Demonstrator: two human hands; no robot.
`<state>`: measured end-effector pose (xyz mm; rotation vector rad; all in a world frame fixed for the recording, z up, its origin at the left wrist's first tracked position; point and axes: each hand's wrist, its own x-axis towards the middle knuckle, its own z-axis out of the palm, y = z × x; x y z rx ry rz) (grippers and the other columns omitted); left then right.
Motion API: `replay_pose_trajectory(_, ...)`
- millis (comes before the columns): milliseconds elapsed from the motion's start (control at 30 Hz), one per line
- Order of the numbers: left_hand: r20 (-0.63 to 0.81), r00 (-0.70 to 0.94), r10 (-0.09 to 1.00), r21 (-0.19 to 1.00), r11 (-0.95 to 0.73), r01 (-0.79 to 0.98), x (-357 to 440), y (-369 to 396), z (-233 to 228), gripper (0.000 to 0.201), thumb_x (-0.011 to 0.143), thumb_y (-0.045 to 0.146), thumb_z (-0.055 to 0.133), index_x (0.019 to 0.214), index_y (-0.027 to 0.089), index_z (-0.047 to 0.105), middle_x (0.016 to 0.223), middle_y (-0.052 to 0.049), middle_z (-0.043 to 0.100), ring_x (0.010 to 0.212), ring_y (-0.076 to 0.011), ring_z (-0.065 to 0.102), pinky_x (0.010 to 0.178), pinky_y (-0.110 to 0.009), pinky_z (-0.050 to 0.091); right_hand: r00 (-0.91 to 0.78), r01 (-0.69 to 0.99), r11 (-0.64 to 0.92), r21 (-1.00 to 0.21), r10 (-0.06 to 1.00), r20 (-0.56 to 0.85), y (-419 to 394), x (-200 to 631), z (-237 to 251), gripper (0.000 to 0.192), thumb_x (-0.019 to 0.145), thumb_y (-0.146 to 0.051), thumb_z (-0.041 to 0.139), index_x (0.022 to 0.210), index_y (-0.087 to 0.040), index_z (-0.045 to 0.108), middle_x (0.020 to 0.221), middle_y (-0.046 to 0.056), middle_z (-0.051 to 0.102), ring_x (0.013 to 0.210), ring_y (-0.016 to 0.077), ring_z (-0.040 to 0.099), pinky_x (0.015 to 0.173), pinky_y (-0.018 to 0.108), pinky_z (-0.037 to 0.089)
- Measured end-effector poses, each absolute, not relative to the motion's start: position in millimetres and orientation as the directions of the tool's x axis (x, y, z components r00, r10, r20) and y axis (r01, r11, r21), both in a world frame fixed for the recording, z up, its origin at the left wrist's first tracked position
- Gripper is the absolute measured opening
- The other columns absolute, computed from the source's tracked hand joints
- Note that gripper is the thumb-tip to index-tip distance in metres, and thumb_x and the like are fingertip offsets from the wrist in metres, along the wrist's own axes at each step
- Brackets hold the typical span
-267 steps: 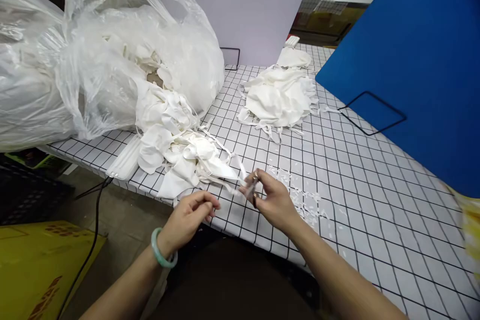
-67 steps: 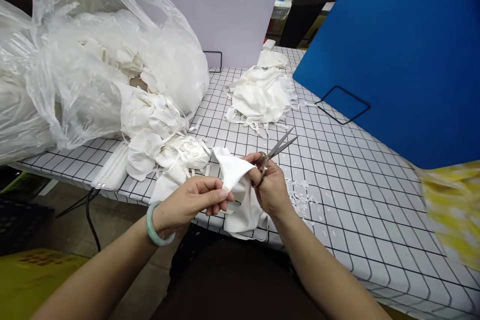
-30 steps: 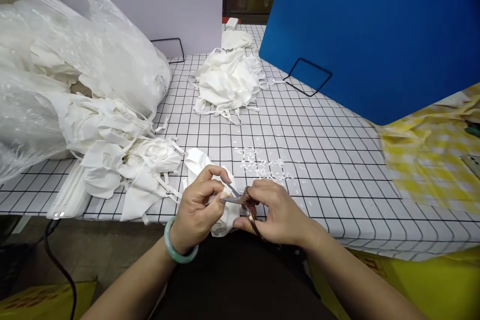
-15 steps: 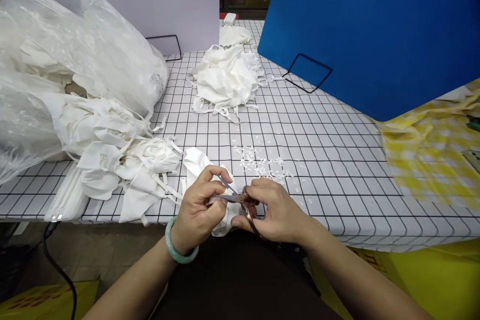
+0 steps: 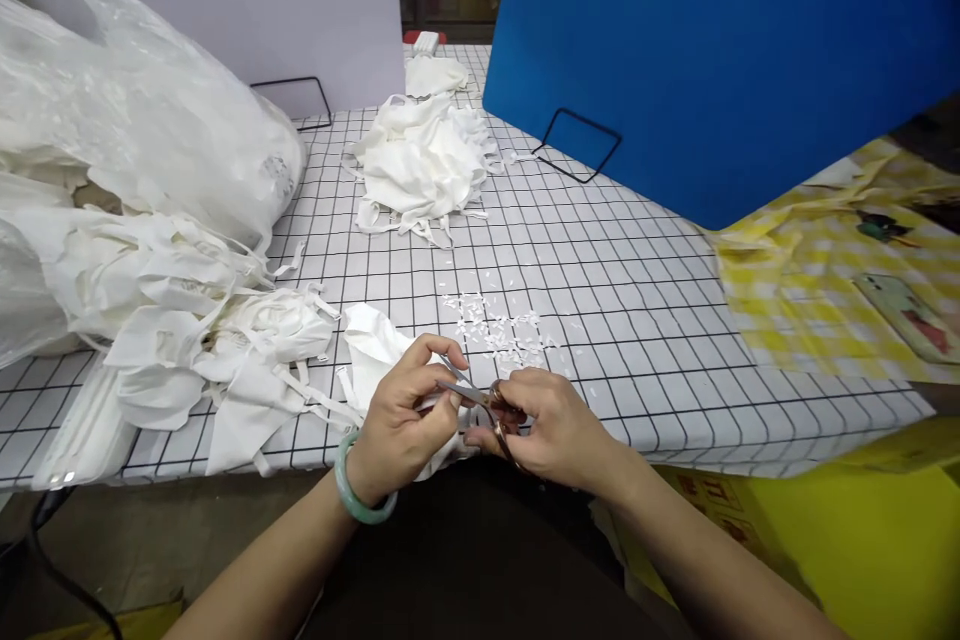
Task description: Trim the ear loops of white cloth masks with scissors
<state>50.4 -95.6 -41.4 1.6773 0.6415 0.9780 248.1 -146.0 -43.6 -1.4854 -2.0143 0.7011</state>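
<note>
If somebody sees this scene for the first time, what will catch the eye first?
The big blue board at upper right stands out first. Next comes the plastic bag at left, white cloth at its mouth. At lower centre, the right hand holds scissors beside the left hand.

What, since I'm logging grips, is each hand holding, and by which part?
Right hand: the scissors, by the handles. Left hand: the white cloth, exact spot hidden.

Blue panel [image 5: 705,50] standing tall — black wire foot [image 5: 591,122] at its lower edge, lilac panel [image 5: 225,10] over to its left, yellow checked cloth [image 5: 791,310] spreading before its right side — patterned phone [image 5: 915,318] lying there too.
</note>
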Motion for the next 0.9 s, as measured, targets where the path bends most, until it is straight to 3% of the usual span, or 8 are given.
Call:
replay_pose_trajectory(300, 0.224, 0.618, 0.753, 0.962, -0.274, -0.016, 90.5, -87.5, -48.5, 0.020, 0.093, 0.020, 0.057, 0.078, 0.015, 0.068, 0.101, -0.010, 0.057, 0.101, -0.0218, 0.058, 0.083, -0.033, 0.051, 0.093, 0.627, -0.084, -0.774, 0.995, -0.033, -167.0, 278.9, -64.0, 0.059, 0.082, -0.064, 0.067, 0.052, -0.021, 0.041, 0.047, -0.004, 0.044, 0.045, 0.0099, 0.039, 0.045, 0.024, 0.030)
replay_pose_trajectory(433, 0.221, 0.592, 0.775, 0.939, -0.332, 0.084, 57.6, -94.5, -36.6, 0.022, 0.096, 0.021, 0.052, 0.079, 0.017, 0.065, 0.100, -0.009, 0.059, 0.100, -0.0214, 0.059, 0.087, -0.035, 0.051, 0.228, 0.557, -0.184, -0.810, 0.972, -0.063, -168.3, 293.9, -57.4, 0.045, 0.077, -0.066, 0.071, 0.080, -0.021, 0.063, 0.070, 0.003, 0.067, 0.056, 0.0169, 0.057, 0.050, 0.029, 0.046)
replay_pose_trajectory(533, 0.289, 0.419, 0.861, 0.845, -0.435, 0.311, 14.1, -104.7, -34.7, 0.020, 0.098, 0.019, 0.049, 0.081, 0.018, 0.059, 0.106, -0.010, 0.058, 0.104, -0.0226, 0.058, 0.091, -0.037, 0.049, 0.125, 0.642, -0.106, -0.760, 0.992, -0.033, -165.3, 284.1, -51.2, 0.057, 0.073, -0.060, 0.078, 0.114, -0.023, 0.062, 0.110, 0.013, 0.070, 0.091, 0.0303, 0.069, 0.070, 0.041, 0.058)
replay_pose_trajectory(600, 0.306, 0.280, 0.910, 0.748, -0.411, 0.520, -9.7, -112.3, -43.5, 0.005, 0.094, 0.021, 0.056, 0.090, 0.019, 0.058, 0.114, -0.012, 0.055, 0.113, -0.0264, 0.056, 0.097, -0.043, 0.048, -0.008, 0.648, 0.002, -0.762, 1.000, -0.004, -161.0, 261.3, -55.4, 0.060, 0.068, -0.052, 0.085, 0.116, -0.024, 0.059, 0.118, 0.014, 0.067, 0.106, 0.0341, 0.066, 0.082, 0.048, 0.058)
replay_pose_trajectory(633, 0.278, 0.245, 0.929, 0.711, -0.371, 0.598, -17.9, -115.9, -50.4, 0.010, 0.091, 0.023, 0.061, 0.100, 0.019, 0.057, 0.120, -0.013, 0.054, 0.117, -0.0287, 0.055, 0.099, -0.046, 0.048, -0.077, 0.624, 0.067, -0.779, 0.997, 0.024, -158.4, 246.6, -60.4, 0.056, 0.068, -0.045, 0.087, 0.112, -0.024, 0.059, 0.117, 0.013, 0.067, 0.107, 0.0338, 0.065, 0.086, 0.048, 0.057)
replay_pose_trajectory(700, 0.168, 0.265, 0.950, 0.692, -0.305, 0.655, -26.2, -121.8, -65.6, 0.045, 0.086, 0.024, 0.067, 0.127, 0.021, 0.050, 0.129, -0.015, 0.053, 0.121, -0.0313, 0.055, 0.098, -0.050, 0.050, -0.178, 0.563, 0.176, -0.807, 0.980, 0.089, -152.7, 216.3, -73.5, 0.040, 0.072, -0.028, 0.082, 0.103, -0.023, 0.057, 0.107, 0.010, 0.067, 0.100, 0.0297, 0.065, 0.085, 0.045, 0.057)
replay_pose_trajectory(767, 0.078, 0.354, 0.932, 0.736, -0.293, 0.610, -25.4, -123.8, -76.3, 0.058, 0.084, 0.018, 0.064, 0.139, 0.023, 0.044, 0.128, -0.013, 0.058, 0.117, -0.0292, 0.060, 0.095, -0.048, 0.054, -0.219, 0.531, 0.211, -0.821, 0.970, 0.107, -146.0, 192.4, -84.6, 0.025, 0.075, -0.011, 0.068, 0.091, -0.023, 0.053, 0.089, 0.005, 0.065, 0.083, 0.0236, 0.064, 0.073, 0.037, 0.056)
replay_pose_trajectory(900, 0.049, 0.437, 0.898, 0.849, -0.268, 0.455, -8.1, -99.7, -60.3, 0.031, 0.079, 0.003, 0.053, 0.102, 0.021, 0.063, 0.096, -0.004, 0.067, 0.091, -0.0202, 0.066, 0.083, -0.035, 0.055, -0.215, 0.428, 0.160, -0.890, 0.974, 0.071, -116.8, 176.1, -75.8, 0.022, 0.067, -0.003, 0.052, 0.074, -0.023, 0.045, 0.071, -0.002, 0.055, 0.064, 0.0160, 0.056, 0.058, 0.026, 0.047)
